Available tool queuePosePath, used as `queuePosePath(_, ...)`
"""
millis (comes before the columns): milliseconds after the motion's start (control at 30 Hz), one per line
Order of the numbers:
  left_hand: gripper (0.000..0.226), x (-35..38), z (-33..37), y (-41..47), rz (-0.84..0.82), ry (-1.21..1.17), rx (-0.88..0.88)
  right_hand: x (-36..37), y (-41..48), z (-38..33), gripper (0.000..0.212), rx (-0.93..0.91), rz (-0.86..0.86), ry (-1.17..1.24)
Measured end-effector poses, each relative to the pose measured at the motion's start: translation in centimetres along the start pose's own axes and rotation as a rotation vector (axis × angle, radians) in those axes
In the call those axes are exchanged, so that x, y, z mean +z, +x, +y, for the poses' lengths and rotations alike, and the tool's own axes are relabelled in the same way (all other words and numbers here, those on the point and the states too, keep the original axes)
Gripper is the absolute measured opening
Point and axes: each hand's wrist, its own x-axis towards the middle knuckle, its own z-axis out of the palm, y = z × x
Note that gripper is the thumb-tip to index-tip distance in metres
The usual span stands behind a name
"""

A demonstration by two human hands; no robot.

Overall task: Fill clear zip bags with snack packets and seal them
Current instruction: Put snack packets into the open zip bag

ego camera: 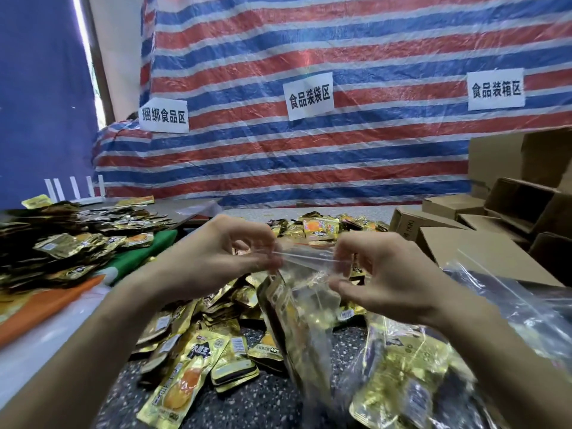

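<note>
A clear zip bag [305, 308] hangs in front of me with gold snack packets inside it. My left hand [223, 258] pinches the left end of its zip strip, and my right hand [380, 274] pinches the right end. The strip runs taut between my fingers. Under the bag, loose gold snack packets [198, 357] lie heaped on the dark speckled table [272, 394]. A second heap of packets [322, 227] lies further back in the middle.
A large pile of packets [68, 243] covers the left, over green and orange cloth. Clear bags holding packets [439, 376] lie at the lower right. Cardboard boxes [483, 246] stand at the right. A striped tarp with paper signs [309, 96] hangs behind.
</note>
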Motion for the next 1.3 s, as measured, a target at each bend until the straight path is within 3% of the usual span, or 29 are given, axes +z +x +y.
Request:
queuePosePath(100, 0.012, -0.9, 0.3, 0.0, -0.007, -0.123, 0.063, -2.0, 1.4, 0.2, 0.012, 0.043, -0.165, -0.007)
queuePosePath(200, 0.013, -1.7, 0.3, -0.2, -0.043, -0.199, 0.074, -3.8, 1.8, 0.0, 0.016, 0.101, -0.338, 0.060)
queuePosePath(367, 0.003, -2.7, 0.4, -0.6, -0.158, -0.080, -0.023, -5.7, 1.1, -0.8, 0.013, 0.138, -0.500, 0.015)
queuePosePath(533, 0.033, -2.2, 0.5, -1.2, -0.052, 0.143, 0.008, -6.8, 1.1, -2.0, 0.012, 0.106, -0.368, 0.011)
queuePosePath(633, 0.031, -2.5, 0.6, -1.8, 0.070, 0.126, -0.006, -7.6, 1.0, -2.0, 0.009, 0.132, -0.398, 0.097)
queuePosePath(767, 0.025, -2.9, 0.2, -2.4, 0.055, 0.181, -0.063, -8.5, 0.6, -2.2, 0.007, 0.158, -0.490, 0.231)
queuePosePath(900, 0.016, -3.1, -0.2, -2.9, 0.075, -0.030, -0.031, -8.9, 0.2, -2.4, 0.006, 0.132, -0.411, 0.224)
queuePosePath(1033, 0.029, -2.9, -1.3, -3.5, 0.161, -0.278, -0.035, -8.3, -0.2, -2.5, 0.002, 0.154, -0.265, 0.314)
queuePosePath(1300, 0.026, -2.5, -1.6, -3.9, 0.296, -0.293, -0.015, -7.9, -0.7, -3.6, 0.010, 0.166, -0.106, 0.402)
